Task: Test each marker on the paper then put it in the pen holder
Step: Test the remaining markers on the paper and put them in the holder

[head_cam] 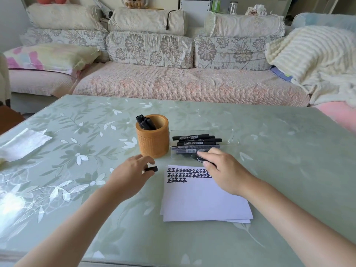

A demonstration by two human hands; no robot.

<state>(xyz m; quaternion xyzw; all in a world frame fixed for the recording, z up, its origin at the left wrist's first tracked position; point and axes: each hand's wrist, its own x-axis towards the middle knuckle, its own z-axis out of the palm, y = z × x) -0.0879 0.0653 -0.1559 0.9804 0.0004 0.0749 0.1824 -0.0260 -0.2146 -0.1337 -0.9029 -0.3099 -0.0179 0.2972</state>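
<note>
Marker [200,160] and cap [152,169] are apart in the head view, the only view there is. The right hand [225,170] has its thumb and fingers curled round the black barrel. The left hand [131,170] pinches the small black cap at its fingertips, with the other fingers loosely bent. Both hands hover low over the middle of the surface [279,170], the right one above the far right corner of the paper [202,201].

The barrel slants from far-left to near-right. Its visible end points at the clear tray [231,140], and the rest is hidden under the fingers, so I cannot tell which end carries the tip.

The paper lies right of centre, toward the near edge. It shows two full rows of black characters along its far edge and a short third row that stops on the left. The blank stretch after that row is to the left of the right hand and a little nearer the person, so as I see it the next move is a short pull inward with that hand.

The pen holder [153,143], a round wooden cup near the middle of the surface, stands just left of the tray and already has a few markers in it [145,122]. It is just beyond the left hand and farther from the right hand. More markers [194,137] lie side by side in the tray, their length running left to right.
</note>
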